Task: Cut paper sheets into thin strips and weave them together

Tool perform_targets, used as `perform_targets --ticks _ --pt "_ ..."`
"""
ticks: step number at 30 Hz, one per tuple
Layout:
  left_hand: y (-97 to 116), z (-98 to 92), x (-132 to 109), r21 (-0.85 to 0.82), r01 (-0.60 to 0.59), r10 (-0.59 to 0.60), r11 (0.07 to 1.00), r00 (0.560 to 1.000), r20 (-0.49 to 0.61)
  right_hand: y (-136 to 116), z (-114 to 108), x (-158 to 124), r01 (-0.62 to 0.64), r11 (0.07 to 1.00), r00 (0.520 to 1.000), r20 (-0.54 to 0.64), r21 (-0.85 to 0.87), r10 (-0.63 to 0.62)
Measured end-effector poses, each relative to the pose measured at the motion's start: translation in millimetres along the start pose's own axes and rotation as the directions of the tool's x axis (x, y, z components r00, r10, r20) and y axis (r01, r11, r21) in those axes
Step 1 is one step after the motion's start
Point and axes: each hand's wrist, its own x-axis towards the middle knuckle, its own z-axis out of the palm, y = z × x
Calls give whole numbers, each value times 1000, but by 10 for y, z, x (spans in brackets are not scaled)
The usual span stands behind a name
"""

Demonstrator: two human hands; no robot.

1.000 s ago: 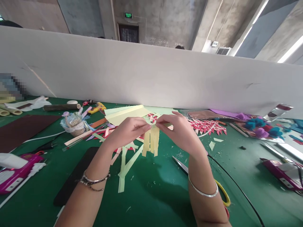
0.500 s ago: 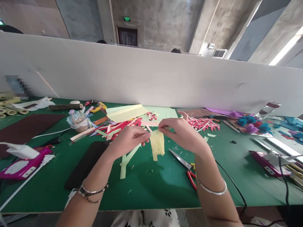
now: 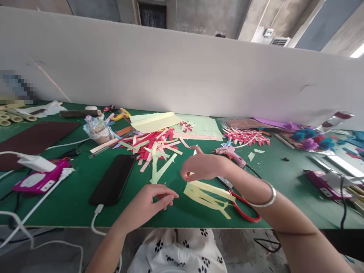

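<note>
My left hand [image 3: 159,201] is low over the front of the green table, fingers loosely bent and apart, holding nothing I can see. Curled fingers on my right hand [image 3: 203,167] point down just above the pale yellow paper strips [image 3: 207,197]; a small pale bit shows at them, too small to name. The strips lie partly across the scissors [image 3: 247,214], whose blades are mostly covered by the strips and my right arm. Light green strips [image 3: 155,168] rest beyond my left hand. A pink glue gun [image 3: 234,155] lies behind my right wrist.
A black phone [image 3: 113,180] on a white cable lies left. Behind are a pile of red and pink strips [image 3: 159,140], light green sheets [image 3: 204,127] and woven red-white pieces [image 3: 247,136]. Magenta power strips [image 3: 42,176] sit at both sides. A white partition [image 3: 170,72] bounds the back.
Both hands pinched the yellow paper above the table; now it lies across the scissors. My left hand has come away, nearer the front edge. The view has tilted down.
</note>
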Motion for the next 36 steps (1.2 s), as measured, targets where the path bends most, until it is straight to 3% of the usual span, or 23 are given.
perform_targets --ticks 5,9,14,17,19,23,27,32,36 --pt "-265 100 -102 151 13 9 988 989 -147 -12 428 495 95 975 995 22 -203 -92" --pt "-398 191 -133 410 -51 147 910 968 -205 10 577 623 111 943 994 13 -314 -112" --pt "-516 282 -103 680 -224 380 698 921 -87 51 648 614 160 903 979 -54 -399 -197" --pt "-567 293 -80 772 -282 430 570 903 12 44 678 596 155 904 977 -73 -397 -199" --pt "-581 283 -76 795 -291 425 533 904 45 38 697 583 133 913 978 -98 -386 -184" --pt "-570 249 -88 792 -300 409 532 910 70 47 706 464 27 949 972 -214 -313 -98" --pt "-583 229 -89 773 -309 409 554 910 71 41 758 131 -144 985 936 -337 -91 105" --pt "-636 197 -59 750 -322 417 578 906 67 -58 1121 -242 -204 975 928 -298 91 223" --pt "-642 159 -33 748 -342 400 568 910 112 -137 1365 -301 -321 942 856 -396 97 332"
